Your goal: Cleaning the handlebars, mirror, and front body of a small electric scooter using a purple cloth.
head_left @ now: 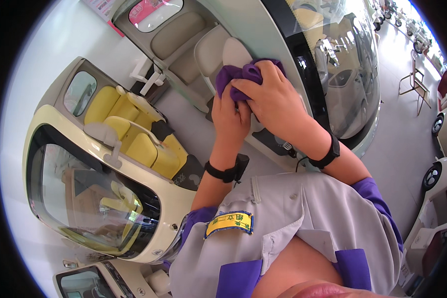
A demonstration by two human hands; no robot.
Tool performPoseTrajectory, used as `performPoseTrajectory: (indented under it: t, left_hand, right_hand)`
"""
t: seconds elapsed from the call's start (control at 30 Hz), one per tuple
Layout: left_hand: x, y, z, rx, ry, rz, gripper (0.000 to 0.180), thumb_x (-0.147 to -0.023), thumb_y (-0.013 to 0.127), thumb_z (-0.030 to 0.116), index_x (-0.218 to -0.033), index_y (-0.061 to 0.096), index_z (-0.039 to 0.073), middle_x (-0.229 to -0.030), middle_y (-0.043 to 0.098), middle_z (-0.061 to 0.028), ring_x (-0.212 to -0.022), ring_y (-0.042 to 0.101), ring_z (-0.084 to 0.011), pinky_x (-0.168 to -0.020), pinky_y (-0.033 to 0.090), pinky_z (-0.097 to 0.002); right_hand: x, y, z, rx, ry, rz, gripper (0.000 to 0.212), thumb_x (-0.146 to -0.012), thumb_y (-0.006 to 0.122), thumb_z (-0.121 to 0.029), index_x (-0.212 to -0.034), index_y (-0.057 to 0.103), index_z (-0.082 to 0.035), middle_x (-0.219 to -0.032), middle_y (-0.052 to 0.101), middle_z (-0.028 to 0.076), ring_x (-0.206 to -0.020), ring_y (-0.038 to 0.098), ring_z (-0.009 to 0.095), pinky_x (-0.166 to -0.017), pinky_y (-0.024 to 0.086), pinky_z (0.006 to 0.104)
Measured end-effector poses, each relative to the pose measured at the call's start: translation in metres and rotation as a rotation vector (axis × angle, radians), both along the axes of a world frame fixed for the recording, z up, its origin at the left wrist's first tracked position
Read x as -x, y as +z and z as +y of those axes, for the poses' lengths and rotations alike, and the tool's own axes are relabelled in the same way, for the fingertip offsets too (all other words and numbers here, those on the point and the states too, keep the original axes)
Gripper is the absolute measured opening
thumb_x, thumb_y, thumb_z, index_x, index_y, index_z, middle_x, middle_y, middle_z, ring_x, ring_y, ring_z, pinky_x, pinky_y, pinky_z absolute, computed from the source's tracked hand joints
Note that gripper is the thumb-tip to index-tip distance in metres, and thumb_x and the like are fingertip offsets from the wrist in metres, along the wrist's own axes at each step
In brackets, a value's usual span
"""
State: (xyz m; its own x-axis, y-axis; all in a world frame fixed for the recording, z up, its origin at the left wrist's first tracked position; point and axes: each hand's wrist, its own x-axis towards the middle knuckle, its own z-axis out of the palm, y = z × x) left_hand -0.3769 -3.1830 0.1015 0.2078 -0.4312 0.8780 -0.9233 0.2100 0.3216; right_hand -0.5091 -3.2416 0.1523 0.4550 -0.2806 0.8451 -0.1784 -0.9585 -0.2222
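Both hands are closed on a bunched purple cloth in the upper middle of the head view. My left hand grips its lower left side. My right hand lies over its right side, with the fingers bent into the folds. Right behind the cloth stands a pale oval side mirror on a small light-green vehicle. The cloth overlaps the mirror's lower part; whether it presses on it I cannot tell. Beyond the mirror, the vehicle's open side shows beige seats.
A cream small vehicle with yellow seats stands at the left. The green vehicle's windscreen curves away to the right. Farther right are a folding chair and more small vehicles. Another vehicle sits at the lower left.
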Motion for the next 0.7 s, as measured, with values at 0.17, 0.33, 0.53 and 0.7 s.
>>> performPoseTrajectory:
  t: [0.17,0.33,0.53,0.7]
  left_hand:
    - [-0.003,-0.003,0.002,0.059,-0.077,-0.034,0.038,-0.080,0.059,0.004,-0.117,0.059,-0.002,-0.115,0.061,-0.0235,-0.101,0.060,-0.0418,-0.087,0.049,-0.0450]
    - [0.011,-0.009,0.015,0.072,-0.125,-0.056,0.042,-0.074,0.063,0.005,-0.115,0.060,-0.001,-0.116,0.059,-0.0219,-0.102,0.059,-0.0419,-0.089,0.049,-0.0435]
    - [-0.002,-0.013,0.012,0.105,-0.265,-0.189,0.048,-0.070,0.064,0.008,-0.117,0.057,-0.001,-0.114,0.059,-0.0218,-0.100,0.057,-0.0447,-0.088,0.047,-0.0478]
    - [-0.034,-0.020,0.005,0.131,-0.260,0.007,0.042,-0.070,0.061,0.003,-0.111,0.059,-0.001,-0.111,0.061,-0.0245,-0.099,0.059,-0.0441,-0.087,0.048,-0.0454]
  right_hand:
    - [0.011,-0.004,-0.001,-0.046,0.031,0.069,0.036,-0.072,0.070,-0.011,-0.107,0.068,-0.019,-0.102,0.053,0.012,-0.097,0.056,0.034,-0.080,0.050,0.0415]
    - [0.030,-0.010,0.010,-0.069,0.058,0.006,0.037,-0.068,0.070,-0.008,-0.104,0.069,-0.017,-0.100,0.055,0.012,-0.094,0.057,0.034,-0.078,0.050,0.0411]
    - [0.027,-0.033,0.024,-0.061,0.001,-0.091,0.033,-0.064,0.067,-0.007,-0.096,0.071,-0.014,-0.103,0.059,0.011,-0.095,0.058,0.032,-0.077,0.048,0.0410]
    - [-0.014,-0.013,0.033,0.031,-0.079,0.068,0.030,-0.073,0.063,-0.009,-0.102,0.070,-0.016,-0.107,0.058,0.012,-0.100,0.058,0.030,-0.088,0.044,0.0413]
